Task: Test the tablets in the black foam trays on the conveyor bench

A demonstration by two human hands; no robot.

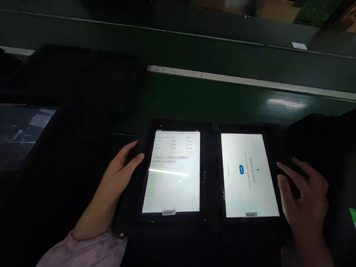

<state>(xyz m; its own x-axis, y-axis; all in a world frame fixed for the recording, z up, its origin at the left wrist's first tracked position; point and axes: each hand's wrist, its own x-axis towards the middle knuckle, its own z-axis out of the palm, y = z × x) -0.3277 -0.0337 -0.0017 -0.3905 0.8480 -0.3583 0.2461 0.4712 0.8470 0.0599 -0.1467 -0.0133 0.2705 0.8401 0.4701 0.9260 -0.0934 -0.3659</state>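
Observation:
Two lit tablets lie side by side in what looks like a black tray (212, 169). The left tablet (173, 176) shows a list of checkboxes, grey buttons and green text. On the right tablet (237, 190) a sign-in page stands sideways. Each has a small barcode label at its lower edge. My left hand (114, 182) grips the dark left edge beside the left tablet, thumb on top, other fingers mostly hidden. Beside the right tablet's right edge, my right hand (306, 192) is open, fingers spread and bent, with nothing visible in it.
Another dark screen (20, 135) lies at the left in black surroundings. Behind the tablets runs a green surface (182, 98) with a pale strip (226, 78). A small white label (299, 46) lies farther back. Cardboard boxes (277, 8) stand at the top right.

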